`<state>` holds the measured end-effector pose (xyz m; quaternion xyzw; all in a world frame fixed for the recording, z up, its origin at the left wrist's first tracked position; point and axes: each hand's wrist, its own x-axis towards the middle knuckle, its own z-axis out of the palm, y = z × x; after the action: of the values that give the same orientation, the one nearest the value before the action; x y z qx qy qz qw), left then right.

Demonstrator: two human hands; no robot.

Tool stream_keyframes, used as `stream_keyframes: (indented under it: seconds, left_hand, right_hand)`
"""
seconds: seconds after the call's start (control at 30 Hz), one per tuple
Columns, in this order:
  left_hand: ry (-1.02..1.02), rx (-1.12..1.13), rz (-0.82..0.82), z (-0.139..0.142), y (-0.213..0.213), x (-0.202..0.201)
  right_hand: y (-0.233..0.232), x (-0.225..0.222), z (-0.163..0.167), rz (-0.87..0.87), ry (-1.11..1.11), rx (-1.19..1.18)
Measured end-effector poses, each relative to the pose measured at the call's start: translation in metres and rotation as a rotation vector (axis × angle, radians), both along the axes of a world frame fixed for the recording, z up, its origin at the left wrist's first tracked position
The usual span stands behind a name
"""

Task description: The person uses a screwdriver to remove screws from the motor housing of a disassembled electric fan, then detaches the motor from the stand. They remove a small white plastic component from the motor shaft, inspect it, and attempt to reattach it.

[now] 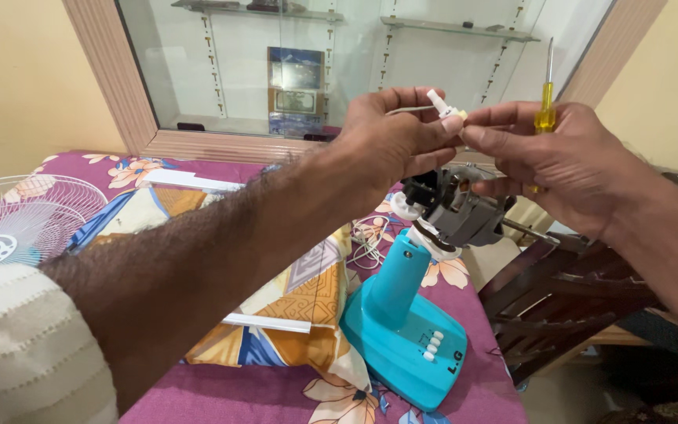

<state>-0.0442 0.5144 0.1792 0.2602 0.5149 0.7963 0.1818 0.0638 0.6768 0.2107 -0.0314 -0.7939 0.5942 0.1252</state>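
My left hand (390, 137) and my right hand (559, 161) meet in the air above a dismantled table fan. Between their fingertips they pinch a small white plastic part (442, 106) with a thin white wire trailing left. A yellow-handled screwdriver (545, 94) stands upright in my right hand, its shaft pointing up. Below the hands, the fan's bare grey motor (457, 212) sits on top of a turquoise stand (406, 314) with a row of white buttons. The stand rests on a bed covered by a purple floral sheet (268, 392).
A white wire fan guard (17, 220) lies at the left on the bed. A patterned pillow (300, 306) with a white strip across it is beside the stand. A dark wooden chair (566, 298) stands at the right. Behind is a glass cabinet (300, 71).
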Motion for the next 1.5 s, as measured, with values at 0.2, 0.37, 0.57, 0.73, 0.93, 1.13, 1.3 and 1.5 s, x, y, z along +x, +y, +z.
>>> stream_keyframes:
  seconds: [0.2,0.37,0.57,0.73,0.93,1.13,1.3,1.5]
  left_hand:
    - [0.024,0.009,-0.045,-0.003,0.005,0.0]
    - [0.074,-0.045,-0.048,0.003,0.003,-0.003]
    - [0.137,-0.163,-0.035,0.014,-0.003,-0.007]
    - [0.227,-0.185,-0.004,0.023,0.001,-0.012]
    - [0.267,-0.203,0.062,0.024,0.0,-0.013]
    - [0.206,-0.213,0.064,0.017,-0.006,-0.01]
    - [0.197,-0.202,0.075,0.008,-0.013,-0.008]
    - [0.189,-0.2,0.137,0.006,-0.018,-0.013]
  right_hand:
    - [0.007,0.002,-0.003,0.042,0.053,0.054]
    - [0.008,0.0,-0.001,0.019,0.067,0.125]
    - [0.006,-0.001,0.002,-0.011,0.1,0.162]
    - [0.004,-0.004,0.01,-0.016,0.114,0.209]
    - [0.001,-0.01,0.013,0.008,0.149,0.192]
    - [0.003,-0.012,0.009,0.029,0.093,0.205]
    - [0.003,-0.021,0.008,0.055,0.029,0.23]
    - [0.005,-0.036,0.013,0.092,0.009,0.267]
